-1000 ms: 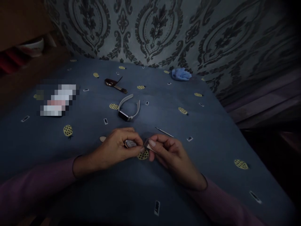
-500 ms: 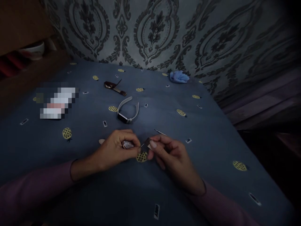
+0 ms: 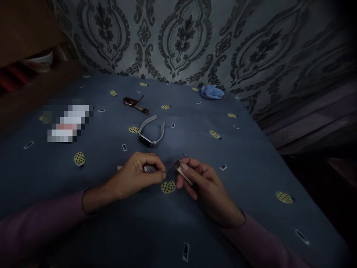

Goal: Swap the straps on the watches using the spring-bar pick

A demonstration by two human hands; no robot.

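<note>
My left hand [image 3: 139, 175] is closed around a shiny round watch case [image 3: 150, 168]; a thin pin-like piece sticks out at its fingertips, too small to make out well. Between the thumb and fingers of my right hand [image 3: 203, 182] is a brown strap piece with a pale underside [image 3: 185, 175]. The two hands face each other, a small gap apart, above the blue tablecloth. Just beyond the right fingers shows the tip of a thin metal tool [image 3: 184, 155]. A pale strap end [image 3: 119, 168] peeks out beside my left hand.
A smartwatch with a light band [image 3: 145, 140] lies beyond my hands. Behind it is a brown-strapped watch [image 3: 136, 105]. A crumpled blue cloth [image 3: 212, 92] sits near the wall, and a blurred-out flat object [image 3: 71, 123] at the left. A bowl [image 3: 41, 61] stands on a shelf.
The brown strap piece has turned in my right hand and more of its pale side shows. My right fingers now cover more of the thin tool. Both hands have barely shifted.
</note>
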